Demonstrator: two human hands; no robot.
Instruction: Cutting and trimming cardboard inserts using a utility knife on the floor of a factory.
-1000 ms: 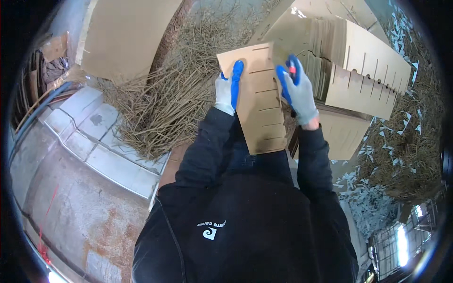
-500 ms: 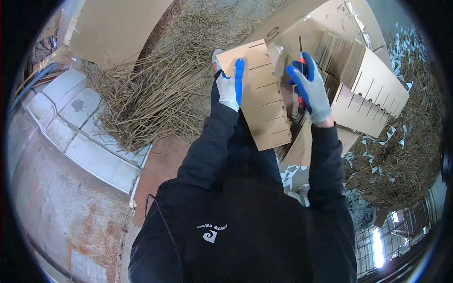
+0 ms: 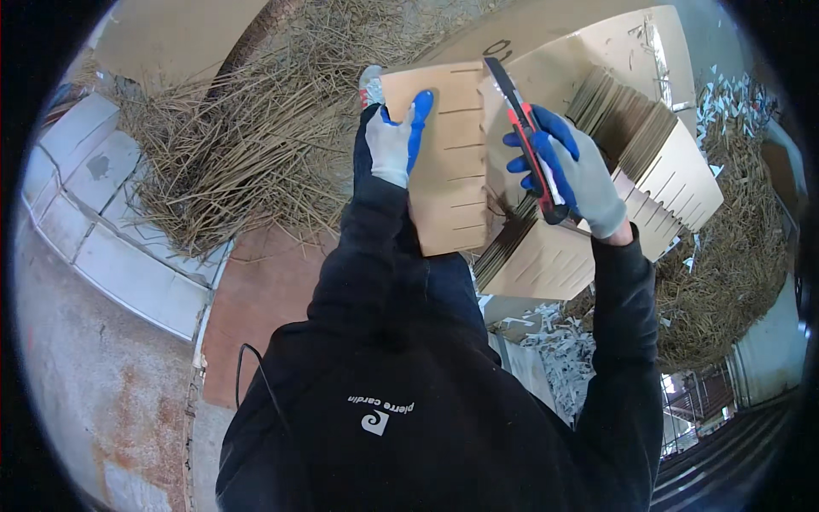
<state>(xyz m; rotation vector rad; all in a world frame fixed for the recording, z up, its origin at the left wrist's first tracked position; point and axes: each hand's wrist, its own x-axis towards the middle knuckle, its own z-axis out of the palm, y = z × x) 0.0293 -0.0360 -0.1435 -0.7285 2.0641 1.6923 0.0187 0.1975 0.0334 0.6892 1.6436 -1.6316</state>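
Observation:
My left hand (image 3: 397, 141), in a grey glove with blue fingers, grips a slotted cardboard sheet (image 3: 452, 183) by its left side, thumb on top. Short parallel slits run along the sheet's right edge. In my gloved right hand (image 3: 572, 166) is a red and black utility knife (image 3: 531, 141), its tip pointing up beside the sheet's upper right corner. Behind and below the right hand stand stacks of similar slotted sheets (image 3: 546, 260), with another stack (image 3: 627, 128) further right. The left fingers under the sheet are hidden.
A large cardboard box (image 3: 546, 72) lies open at the far right. Dry straw (image 3: 230, 162) is heaped at the left, next to white tiled blocks (image 3: 136, 273). More straw with white paper scraps (image 3: 717, 264) lies at the right. A brown board (image 3: 260, 299) is on the floor.
The sheet has shifted left and turned more upright. My right hand has tilted the knife, so its tip now leans left, closer to the sheet's upper edge.

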